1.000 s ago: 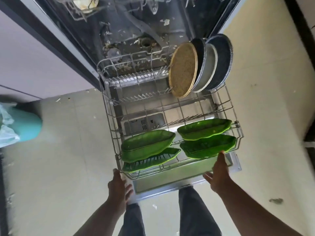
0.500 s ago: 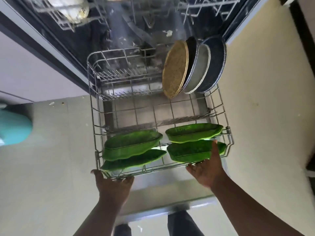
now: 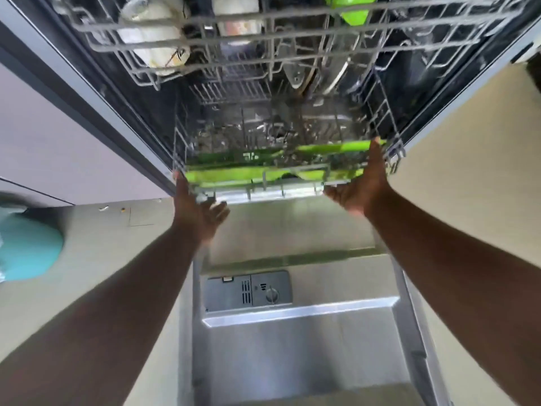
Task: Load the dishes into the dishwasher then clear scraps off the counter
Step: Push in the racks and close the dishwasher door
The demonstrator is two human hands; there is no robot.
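Note:
The lower wire rack (image 3: 263, 187) sits almost fully inside the dishwasher, with green leaf-shaped dishes (image 3: 231, 174) lying along its front. My left hand (image 3: 199, 209) presses against the rack's front left corner with its fingers spread. My right hand (image 3: 363, 186) presses flat on the front right corner, fingers pointing up along the rack's side. The round plates at the back of the rack are hidden in the dark tub. The upper rack (image 3: 234, 33) holds a white cup (image 3: 152, 39) and a green item (image 3: 351, 10).
The open dishwasher door (image 3: 292, 341) lies flat below my arms, with its grey detergent dispenser (image 3: 248, 290) near the middle. A teal bin (image 3: 29, 247) stands on the floor at the left. Pale cabinet fronts (image 3: 58, 136) flank the dishwasher on the left.
Both hands have pushed the lower rack with its dishes from fully pulled out over the door into the tub. The door's inner face is now uncovered.

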